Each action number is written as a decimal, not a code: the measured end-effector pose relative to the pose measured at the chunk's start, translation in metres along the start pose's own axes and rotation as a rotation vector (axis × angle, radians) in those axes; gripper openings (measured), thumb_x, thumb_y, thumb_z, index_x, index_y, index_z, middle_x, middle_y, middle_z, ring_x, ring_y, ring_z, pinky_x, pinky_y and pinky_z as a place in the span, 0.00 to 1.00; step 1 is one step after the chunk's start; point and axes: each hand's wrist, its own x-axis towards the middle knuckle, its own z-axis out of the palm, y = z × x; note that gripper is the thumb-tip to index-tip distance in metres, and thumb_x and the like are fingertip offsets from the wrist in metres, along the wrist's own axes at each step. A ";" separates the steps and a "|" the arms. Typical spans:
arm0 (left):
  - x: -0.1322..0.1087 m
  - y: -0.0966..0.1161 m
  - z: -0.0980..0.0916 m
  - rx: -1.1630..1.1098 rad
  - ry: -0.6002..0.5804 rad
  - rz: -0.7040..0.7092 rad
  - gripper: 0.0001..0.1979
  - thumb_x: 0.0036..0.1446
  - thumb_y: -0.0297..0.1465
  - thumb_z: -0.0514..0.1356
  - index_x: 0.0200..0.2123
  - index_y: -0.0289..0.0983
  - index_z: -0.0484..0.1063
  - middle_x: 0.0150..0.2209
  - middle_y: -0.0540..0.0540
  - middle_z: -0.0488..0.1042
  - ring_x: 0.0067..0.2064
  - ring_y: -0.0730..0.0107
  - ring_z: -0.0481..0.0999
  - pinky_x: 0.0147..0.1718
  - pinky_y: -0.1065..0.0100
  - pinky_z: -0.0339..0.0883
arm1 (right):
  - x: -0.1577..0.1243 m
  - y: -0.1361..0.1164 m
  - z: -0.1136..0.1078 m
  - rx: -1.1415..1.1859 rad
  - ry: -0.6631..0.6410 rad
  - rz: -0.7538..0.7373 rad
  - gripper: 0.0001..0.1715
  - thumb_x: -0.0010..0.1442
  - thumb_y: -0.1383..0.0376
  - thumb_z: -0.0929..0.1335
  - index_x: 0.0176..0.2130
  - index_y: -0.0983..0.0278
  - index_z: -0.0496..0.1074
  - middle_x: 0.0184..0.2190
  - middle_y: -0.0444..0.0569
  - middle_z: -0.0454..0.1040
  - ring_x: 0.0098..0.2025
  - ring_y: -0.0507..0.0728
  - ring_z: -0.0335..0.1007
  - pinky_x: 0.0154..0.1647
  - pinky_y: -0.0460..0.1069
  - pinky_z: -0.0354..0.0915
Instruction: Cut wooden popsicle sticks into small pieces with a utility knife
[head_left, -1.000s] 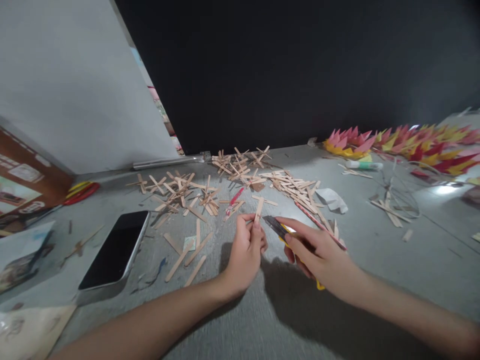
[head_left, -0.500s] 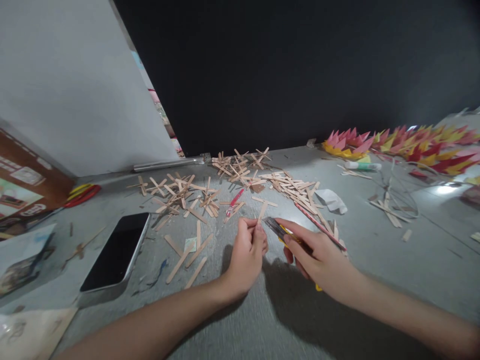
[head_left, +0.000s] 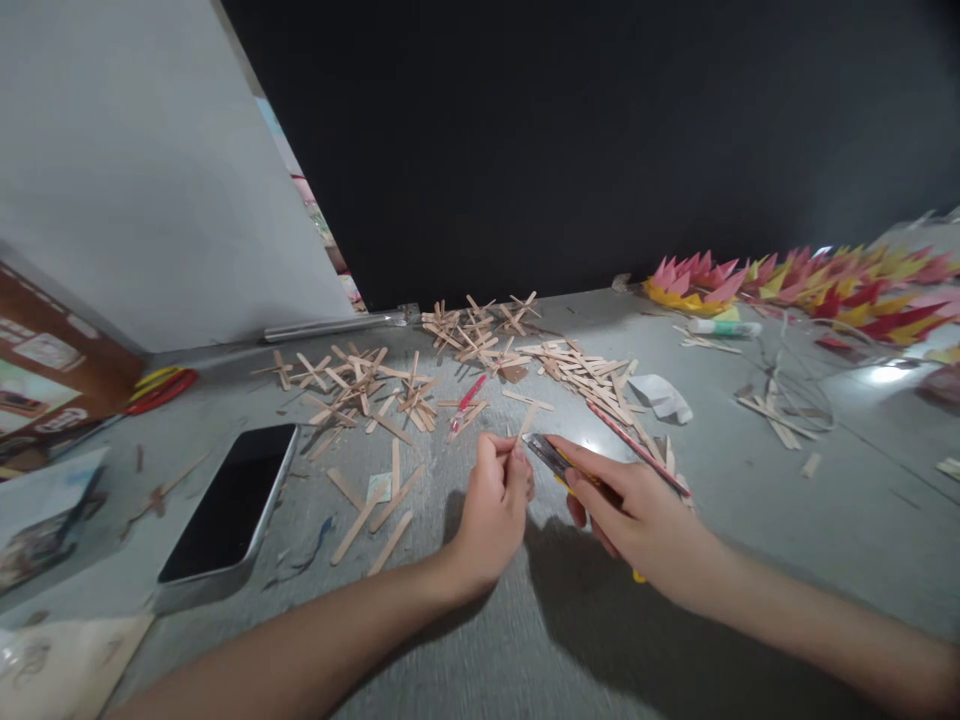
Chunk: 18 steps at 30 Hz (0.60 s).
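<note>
My left hand [head_left: 499, 500] is closed in a pinch on a wooden craft stick [head_left: 529, 415], whose far end sticks out above the fingers. Wrapped round a yellow utility knife [head_left: 551, 457], my right hand [head_left: 630, 505] holds its dark metal blade end close to that stick; whether the blade touches the wood I cannot tell. Just beyond the fingers another craft stick [head_left: 517, 401] lies crosswise on the grey table [head_left: 465, 660]. A red-and-clear pen-like thing [head_left: 469, 400] rests a little to the left of it.
Glued stick crosses [head_left: 360, 380] and loose craft sticks [head_left: 592, 375] spread along the back. A red striped pencil [head_left: 637, 448] and crumpled tissue [head_left: 664, 398] lie at right, with pink-yellow paper flowers [head_left: 697, 285] farther off. A phone [head_left: 232, 500] and red-yellow scissors [head_left: 161, 388] lie left.
The knife's blade end has shifted slightly left, toward the craft stick in my left hand. Both hands keep their grips and nearly the same place.
</note>
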 end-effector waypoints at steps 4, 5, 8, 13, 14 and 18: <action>0.000 0.001 0.000 0.025 0.002 0.005 0.18 0.73 0.50 0.53 0.44 0.41 0.58 0.30 0.55 0.65 0.29 0.73 0.64 0.30 0.69 0.62 | 0.000 0.001 0.001 0.012 -0.003 0.016 0.32 0.77 0.55 0.60 0.73 0.62 0.63 0.26 0.44 0.74 0.18 0.48 0.60 0.16 0.43 0.56; 0.000 0.002 0.000 0.025 0.000 0.005 0.18 0.73 0.50 0.53 0.44 0.41 0.58 0.29 0.55 0.65 0.29 0.72 0.64 0.30 0.69 0.62 | 0.000 0.002 0.001 0.032 -0.008 0.027 0.32 0.77 0.54 0.60 0.73 0.62 0.63 0.26 0.43 0.74 0.18 0.48 0.59 0.16 0.43 0.55; 0.000 0.002 0.001 0.008 -0.009 0.003 0.18 0.73 0.51 0.53 0.43 0.42 0.58 0.28 0.56 0.64 0.28 0.72 0.64 0.29 0.69 0.61 | 0.000 0.003 0.003 0.119 -0.026 0.076 0.34 0.77 0.53 0.60 0.74 0.63 0.62 0.26 0.43 0.72 0.18 0.48 0.57 0.15 0.43 0.55; 0.000 0.004 0.002 -0.026 -0.006 0.001 0.18 0.73 0.50 0.54 0.43 0.42 0.57 0.28 0.56 0.64 0.28 0.73 0.64 0.29 0.69 0.62 | 0.000 -0.003 0.004 0.253 -0.088 0.157 0.34 0.76 0.51 0.61 0.74 0.60 0.61 0.25 0.40 0.68 0.18 0.48 0.57 0.15 0.42 0.55; 0.000 0.004 0.002 -0.031 -0.005 0.000 0.18 0.73 0.50 0.54 0.43 0.42 0.57 0.28 0.56 0.63 0.28 0.72 0.64 0.29 0.69 0.62 | 0.000 -0.004 0.004 0.277 -0.095 0.167 0.34 0.76 0.51 0.61 0.74 0.60 0.61 0.25 0.40 0.68 0.17 0.47 0.57 0.15 0.42 0.55; 0.001 0.004 0.002 -0.050 -0.008 0.006 0.19 0.72 0.51 0.55 0.42 0.42 0.57 0.27 0.56 0.63 0.27 0.73 0.63 0.29 0.69 0.61 | 0.000 -0.006 0.003 0.359 -0.108 0.187 0.34 0.75 0.50 0.62 0.73 0.59 0.63 0.24 0.39 0.67 0.17 0.47 0.57 0.15 0.41 0.55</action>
